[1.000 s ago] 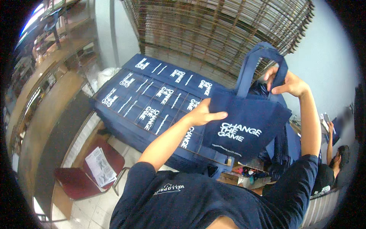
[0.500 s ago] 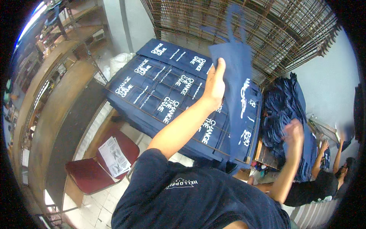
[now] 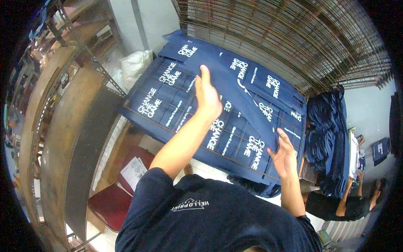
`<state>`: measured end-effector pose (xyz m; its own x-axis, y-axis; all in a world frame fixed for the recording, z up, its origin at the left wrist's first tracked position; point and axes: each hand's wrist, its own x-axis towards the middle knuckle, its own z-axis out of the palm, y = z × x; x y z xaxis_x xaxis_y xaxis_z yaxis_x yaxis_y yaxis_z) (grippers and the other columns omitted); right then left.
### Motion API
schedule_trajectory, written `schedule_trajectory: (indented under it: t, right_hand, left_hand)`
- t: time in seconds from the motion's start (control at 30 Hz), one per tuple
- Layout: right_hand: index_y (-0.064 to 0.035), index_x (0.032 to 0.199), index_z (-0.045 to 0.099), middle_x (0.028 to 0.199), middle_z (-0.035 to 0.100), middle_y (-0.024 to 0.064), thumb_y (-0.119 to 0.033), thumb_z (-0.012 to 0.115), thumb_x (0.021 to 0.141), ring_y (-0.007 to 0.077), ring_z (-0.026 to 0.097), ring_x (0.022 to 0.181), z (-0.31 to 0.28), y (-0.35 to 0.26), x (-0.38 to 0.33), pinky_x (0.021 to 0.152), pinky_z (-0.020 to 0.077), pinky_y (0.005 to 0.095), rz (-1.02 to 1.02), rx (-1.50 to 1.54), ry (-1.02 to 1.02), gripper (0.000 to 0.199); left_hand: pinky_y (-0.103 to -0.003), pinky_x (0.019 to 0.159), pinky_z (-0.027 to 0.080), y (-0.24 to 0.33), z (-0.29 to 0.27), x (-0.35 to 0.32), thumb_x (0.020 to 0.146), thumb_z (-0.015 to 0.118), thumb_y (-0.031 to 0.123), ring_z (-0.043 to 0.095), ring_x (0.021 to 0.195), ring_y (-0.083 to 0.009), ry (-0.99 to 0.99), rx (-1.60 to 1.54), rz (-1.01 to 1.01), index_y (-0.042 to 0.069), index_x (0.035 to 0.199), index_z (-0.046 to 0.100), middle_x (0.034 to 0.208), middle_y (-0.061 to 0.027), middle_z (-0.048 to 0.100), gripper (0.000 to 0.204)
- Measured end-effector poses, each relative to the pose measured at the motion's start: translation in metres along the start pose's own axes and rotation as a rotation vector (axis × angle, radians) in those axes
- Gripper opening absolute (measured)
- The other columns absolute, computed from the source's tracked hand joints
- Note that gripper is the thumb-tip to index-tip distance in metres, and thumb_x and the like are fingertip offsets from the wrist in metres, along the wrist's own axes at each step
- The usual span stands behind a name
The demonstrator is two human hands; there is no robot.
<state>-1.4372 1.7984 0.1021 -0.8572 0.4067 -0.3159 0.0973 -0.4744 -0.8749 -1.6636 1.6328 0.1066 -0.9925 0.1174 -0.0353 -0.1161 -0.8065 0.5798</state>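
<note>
A navy fabric tote bag (image 3: 233, 82) with white print hangs slantwise over a rack covered with similar navy bags. My left hand (image 3: 208, 96) is closed on its near edge, thumb up, the other fingers partly hidden. By the bag's lower right end is my right hand (image 3: 286, 155), thumb and fingers apart, close to the cloth; whether it touches cannot be made out. Beneath both hands, printed navy bags (image 3: 168, 75) lie in rows across the wire rack (image 3: 180, 131).
Rusty wire racks (image 3: 268, 29) stand tilted behind. To the right hangs a thick bunch of navy bags (image 3: 325, 130), and beyond it a co-worker (image 3: 336, 206) reaches to a table. At left are wooden shelves (image 3: 79, 126), a white sack (image 3: 136, 69) and a dark red chair (image 3: 111, 206) with papers.
The tote bag has swung from upright to slanting across the rack, moving left with my left hand. My right hand has come in from the right toward its lower end.
</note>
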Motion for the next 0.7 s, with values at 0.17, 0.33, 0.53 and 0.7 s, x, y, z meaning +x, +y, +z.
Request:
schedule_trajectory:
  t: [0.17,0.33,0.53,0.7]
  right_hand:
    - [-0.0147,0.11,0.053,0.115,0.046,0.0017,0.001,0.052,0.079,0.0157,0.046,0.103,0.072,0.018,0.102,0.092,0.0344,0.0451,-0.128,-0.095,0.003,0.035]
    - [-0.0098,0.108,0.052,0.106,0.052,0.0034,0.004,0.053,0.08,0.0147,0.052,0.093,0.141,0.02,0.205,0.077,0.0462,0.0336,-0.319,-0.234,-0.01,0.031]
    - [-0.0061,0.094,0.057,0.092,0.056,-0.0002,0.005,0.06,0.078,0.0079,0.052,0.079,0.207,0.049,0.227,0.068,0.0417,0.0219,-0.546,-0.248,-0.024,0.019]
    - [-0.0052,0.078,0.057,0.074,0.057,0.0004,0.003,0.061,0.077,0.0073,0.05,0.062,0.221,0.157,0.27,0.056,0.0405,0.0237,-0.617,-0.375,0.099,0.009]
  left_hand:
    - [-0.054,0.098,0.033,0.055,-0.052,0.088,0.093,0.048,0.039,0.047,0.116,-0.0278,0.012,0.157,-0.058,0.011,0.126,0.039,0.128,-0.0106,0.046,0.045]
    - [-0.044,0.094,0.033,0.115,-0.087,0.192,0.094,0.042,0.039,0.045,0.113,-0.0259,-0.05,0.287,-0.166,0.011,0.122,0.042,0.125,-0.0081,0.049,0.04]
    - [-0.032,0.075,0.038,0.182,-0.109,0.201,0.095,0.041,0.037,0.051,0.098,-0.0197,-0.112,0.241,-0.026,0.013,0.117,0.048,0.111,-0.0034,0.054,0.033]
    - [-0.031,0.071,0.042,0.153,-0.218,0.223,0.092,0.047,0.036,0.051,0.09,-0.0168,0.142,0.26,-0.149,0.013,0.108,0.05,0.103,-0.0015,0.055,0.028]
